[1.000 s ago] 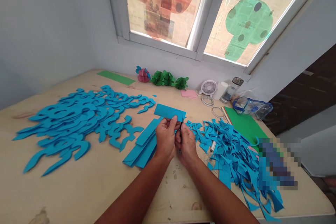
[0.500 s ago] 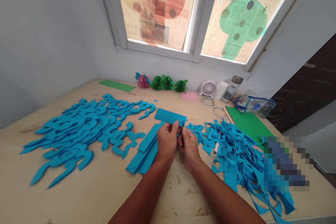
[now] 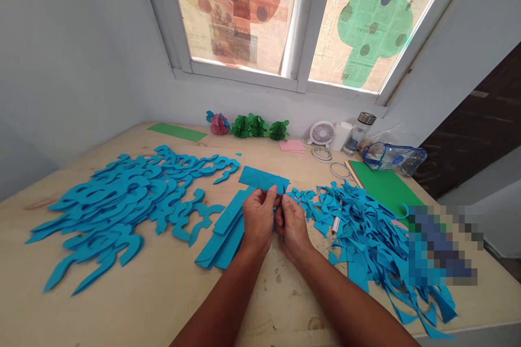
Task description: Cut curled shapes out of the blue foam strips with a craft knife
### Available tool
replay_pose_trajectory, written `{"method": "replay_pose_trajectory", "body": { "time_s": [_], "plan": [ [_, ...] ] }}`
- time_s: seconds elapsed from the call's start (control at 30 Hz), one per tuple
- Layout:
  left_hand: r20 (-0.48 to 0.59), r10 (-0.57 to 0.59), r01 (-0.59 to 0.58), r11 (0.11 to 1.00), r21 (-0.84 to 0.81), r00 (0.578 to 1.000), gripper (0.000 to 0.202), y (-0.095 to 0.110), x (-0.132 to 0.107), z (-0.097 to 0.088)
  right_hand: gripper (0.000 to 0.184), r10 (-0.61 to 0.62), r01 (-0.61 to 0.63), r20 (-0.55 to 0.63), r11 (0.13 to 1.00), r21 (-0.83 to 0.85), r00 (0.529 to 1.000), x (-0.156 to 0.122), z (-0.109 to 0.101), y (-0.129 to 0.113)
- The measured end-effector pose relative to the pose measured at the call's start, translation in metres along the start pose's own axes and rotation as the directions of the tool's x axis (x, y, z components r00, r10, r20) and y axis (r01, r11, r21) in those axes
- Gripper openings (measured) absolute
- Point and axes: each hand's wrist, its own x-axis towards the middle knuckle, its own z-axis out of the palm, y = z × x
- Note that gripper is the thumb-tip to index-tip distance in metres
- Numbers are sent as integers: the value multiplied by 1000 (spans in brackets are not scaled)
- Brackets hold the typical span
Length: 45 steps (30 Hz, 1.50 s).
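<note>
My left hand (image 3: pixel 259 217) is closed on a blue paper strip (image 3: pixel 260 178), thumb on top, with faint curved lines near the strip's right end. Close against it, my right hand (image 3: pixel 293 225) is closed at that end of the paper. A small dark bit shows between the hands, but what the right fingers grip is hidden. Beside my left wrist lie more folded blue paper strips (image 3: pixel 226 227), overlapping. To the left spreads a heap of wavy blue paper cutouts (image 3: pixel 122 187). Blue paper scraps (image 3: pixel 366 222) are piled to the right.
A white marker (image 3: pixel 336 225) lies by the scraps. Green paper (image 3: pixel 386 184) and a clear pouch (image 3: pixel 394 158) are at right. Along the wall stand a small fan (image 3: pixel 322 134), a glass bottle (image 3: pixel 358 134) and green paper ornaments (image 3: pixel 257 126). Tape rings (image 3: pixel 340 170) lie nearer.
The camera view has shifted slightly. Both hands keep their hold at the strip's right end, with hardly any visible movement.
</note>
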Motion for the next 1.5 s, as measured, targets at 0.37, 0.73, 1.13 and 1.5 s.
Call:
{"method": "replay_pose_trajectory", "body": {
  "time_s": [0.37, 0.73, 1.13, 1.5],
  "plan": [
    [18, 37, -40, 985, 168, 999, 36, 4, -3, -1, 50, 4, -4, -7, 1000, 14, 1000, -1, -1, -1],
    [40, 6, -13, 985, 169, 999, 36, 6, -6, 1, 52, -17, 18, -41, 1000, 15, 999, -1, 0, -1],
    [56, -4, -5, 987, 161, 998, 32, 4, -2, -1, 48, 22, -22, -24, 1000, 4, 999, -1, -2, -3],
    [171, -5, -44, 960, 278, 985, 30, 3, 8, -10, 47, 63, -63, 4, 998, -27, 998, 2, -8, -8]
  ]
}}
